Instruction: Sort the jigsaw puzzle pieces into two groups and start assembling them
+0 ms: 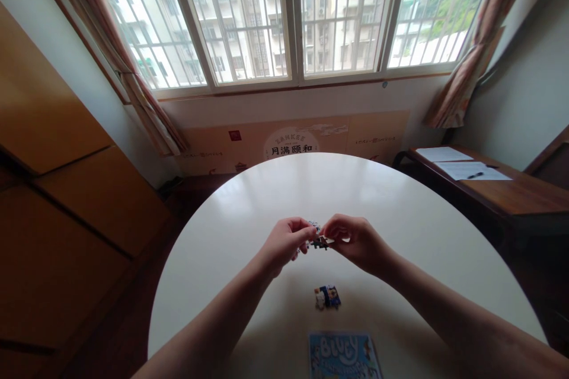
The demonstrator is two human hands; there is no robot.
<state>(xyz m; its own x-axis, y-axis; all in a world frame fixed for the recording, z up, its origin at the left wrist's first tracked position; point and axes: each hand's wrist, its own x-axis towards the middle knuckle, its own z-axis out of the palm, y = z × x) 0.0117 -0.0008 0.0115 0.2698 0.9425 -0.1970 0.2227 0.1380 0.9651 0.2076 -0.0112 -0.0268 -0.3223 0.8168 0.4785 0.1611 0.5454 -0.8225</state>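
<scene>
Above the middle of the white round table [213, 249], my left hand [288, 241] and my right hand [351, 240] nearly meet at the fingertips. Small puzzle pieces [319, 243] show between them, dark below and light above. The left thumb and fingers pinch their left side, the right thumb and index finger their right side. Part of the pieces is hidden behind my fingers. Nearer to me, a joined cluster of puzzle pieces [328, 296] in dark blue, white and orange lies on the table. A blue "Bluey" box or card [344, 355] lies at the bottom edge of the view.
A brown side desk [524, 192] with papers [471, 170] and a pen [475, 175] stands at the right. Wooden cabinets [57, 219] are on the left. Beyond the table are a printed cardboard panel [249, 148], barred windows and curtains.
</scene>
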